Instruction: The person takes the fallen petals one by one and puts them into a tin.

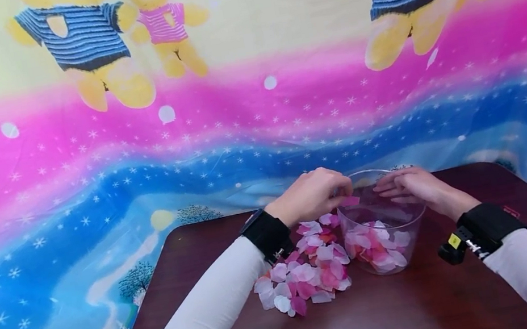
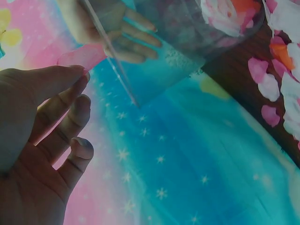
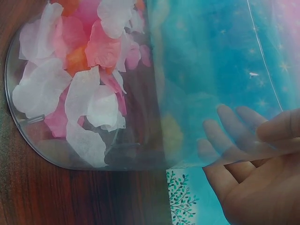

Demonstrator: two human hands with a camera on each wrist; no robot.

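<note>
My left hand is at the left rim of a clear plastic bucket. Thumb and forefinger pinch a pink petal; the other fingers are loosely bent. On the bucket's right side my right hand holds the wall near the rim. In the right wrist view its fingers show hazily through the clear wall, with the thumb close to the rim. White, pink and orange petals lie in the bottom of the upright bucket. A loose pile of similar petals lies on the table just left of it.
The dark brown wooden table has rounded far corners. Behind it hangs a colourful cloth printed with bears and snowflakes. Black bands with small cameras sit on both wrists, over white sleeves.
</note>
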